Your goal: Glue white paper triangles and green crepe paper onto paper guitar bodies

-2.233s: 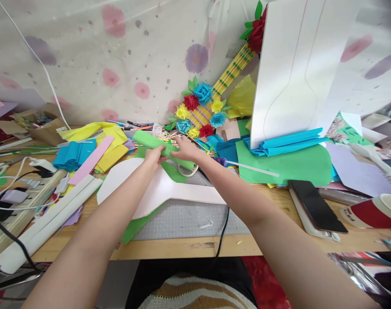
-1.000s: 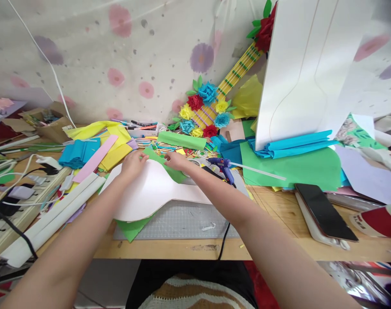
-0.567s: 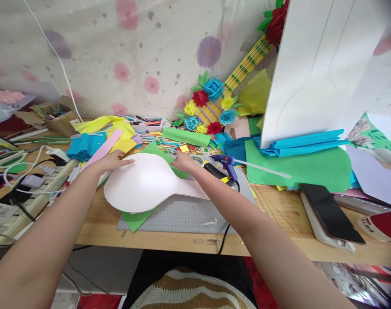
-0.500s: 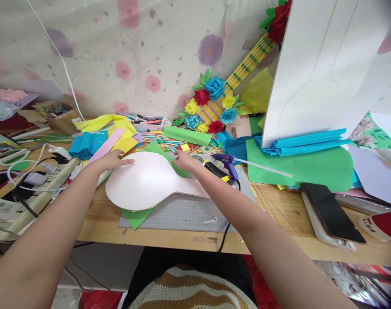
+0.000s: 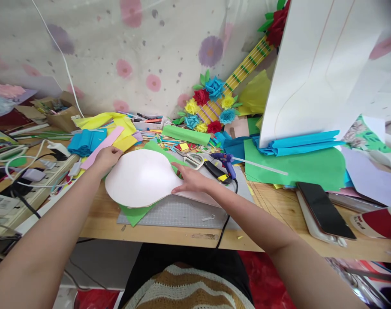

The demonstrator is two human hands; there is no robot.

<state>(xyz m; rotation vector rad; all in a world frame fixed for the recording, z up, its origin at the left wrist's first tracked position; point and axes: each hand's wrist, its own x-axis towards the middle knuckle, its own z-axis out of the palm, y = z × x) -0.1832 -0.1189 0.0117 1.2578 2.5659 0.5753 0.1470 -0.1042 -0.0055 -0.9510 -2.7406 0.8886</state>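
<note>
A white guitar-shaped board cutout (image 5: 140,178) lies flat, its round body to the left and its neck to the right. Under it a sheet of green paper (image 5: 133,215) sticks out at the front and back. My left hand (image 5: 108,159) is closed at the upper left rim of the cutout, its fingertips partly hidden. With thumb and fingers on either side, my right hand (image 5: 193,178) grips the neck where it meets the body. Just behind that hand are scissors (image 5: 194,160), a black and yellow cutter (image 5: 217,172) and a purple glue gun (image 5: 226,161).
A grey cutting mat (image 5: 182,216) lies on the wooden table (image 5: 102,227). Power strips (image 5: 54,171) and cables crowd the left. A phone (image 5: 324,209) and a red-and-white cup (image 5: 377,223) sit at right. A flower-decorated yellow guitar (image 5: 243,73) and a white board (image 5: 311,73) stand behind.
My right hand has come nearer and slid onto the neck, uncovering the scissors. My left hand has drawn back left from the cutout's top surface to its rim.
</note>
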